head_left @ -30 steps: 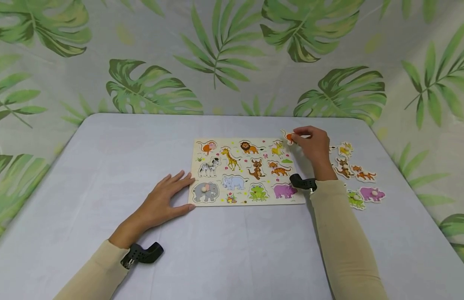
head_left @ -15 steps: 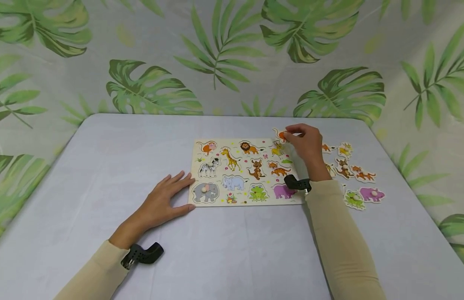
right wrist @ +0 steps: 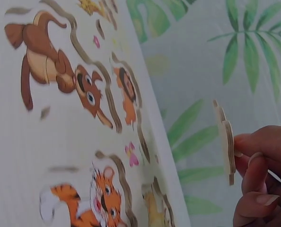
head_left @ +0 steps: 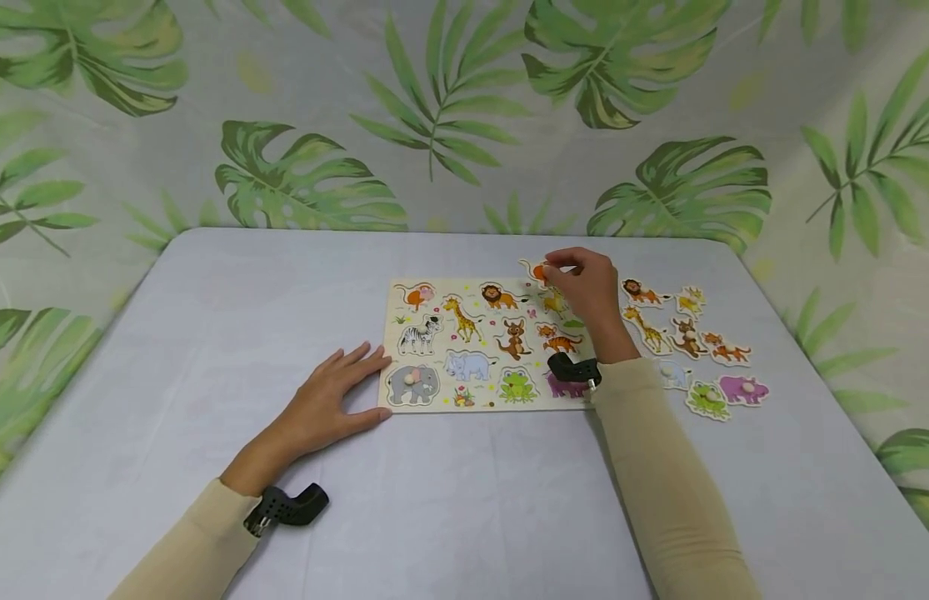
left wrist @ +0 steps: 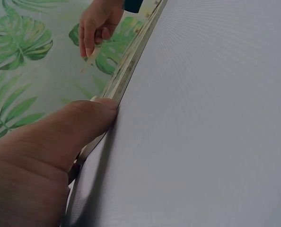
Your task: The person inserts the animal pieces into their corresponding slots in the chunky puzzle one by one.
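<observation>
My right hand [head_left: 590, 292] pinches an orange monkey puzzle piece [head_left: 536, 272] between thumb and fingers, above the far edge of a wooden animal puzzle board [head_left: 535, 407]. In the right wrist view this piece [right wrist: 228, 146] shows edge-on, apart from the board. My left hand [head_left: 322, 404] rests at the board's left edge, fingers spread, fingertips and thumb touching it. The left wrist view shows the thumb [left wrist: 79, 123] against the board's edge. A knobbed elephant piece [head_left: 427, 390] sits in the lower-left recess, and a zebra [head_left: 419, 336] appears seated above it. The monkey recess [head_left: 417, 296] is at upper left.
Loose pieces lie right of the board: a lion [head_left: 642, 292], giraffe [head_left: 647, 331], kangaroo [head_left: 687, 337], tiger [head_left: 726, 348], frog [head_left: 708, 401], purple hippo [head_left: 743, 389] and others. A white cloth covers the table [head_left: 284, 283]; a leaf-patterned curtain [head_left: 449, 100] hangs behind.
My right hand has moved left with the monkey piece, from the board's upper-right corner along its far edge. More loose pieces now show behind it. The left hand has stayed in place.
</observation>
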### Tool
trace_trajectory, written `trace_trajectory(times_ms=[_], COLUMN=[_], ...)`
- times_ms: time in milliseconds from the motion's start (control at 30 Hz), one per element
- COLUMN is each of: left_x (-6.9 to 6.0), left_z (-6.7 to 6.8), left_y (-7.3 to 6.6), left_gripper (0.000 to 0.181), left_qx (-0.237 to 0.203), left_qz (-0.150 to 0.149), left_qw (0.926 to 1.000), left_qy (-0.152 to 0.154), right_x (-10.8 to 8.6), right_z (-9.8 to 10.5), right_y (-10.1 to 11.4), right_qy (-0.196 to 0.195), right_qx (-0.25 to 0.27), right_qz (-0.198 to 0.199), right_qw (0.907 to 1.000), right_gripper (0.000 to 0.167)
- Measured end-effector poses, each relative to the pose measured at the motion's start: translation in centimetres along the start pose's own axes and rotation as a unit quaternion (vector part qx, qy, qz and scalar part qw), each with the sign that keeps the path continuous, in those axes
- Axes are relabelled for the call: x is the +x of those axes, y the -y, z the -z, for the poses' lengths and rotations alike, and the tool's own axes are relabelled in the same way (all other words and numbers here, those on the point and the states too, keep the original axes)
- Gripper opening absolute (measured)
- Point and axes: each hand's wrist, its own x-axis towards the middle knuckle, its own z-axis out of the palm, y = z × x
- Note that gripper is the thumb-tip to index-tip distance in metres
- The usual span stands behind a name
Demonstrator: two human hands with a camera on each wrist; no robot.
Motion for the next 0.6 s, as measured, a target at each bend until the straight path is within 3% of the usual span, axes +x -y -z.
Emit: trace_trajectory(times_ms=[300, 600], left_x=[0.1, 0.1], left_z=[0.1, 0.2], left_y=[0.0, 0.0], left_gripper=[0.073, 0.073], left_qx=[0.001, -0.003], left_qz=[-0.004, -0.002], left_qw=[1.0000, 1.0000], left_qy=[0.000, 0.004], right_x=[0.0, 0.0], right_z=[-1.5, -2.8], right_y=[1.3, 1.9], right_qy=[0.012, 0.027], right_qx=[0.001, 0.010], right_qz=[0.030, 0.031], right_qw=[0.9995, 0.9991], right_gripper=[0.022, 0.023])
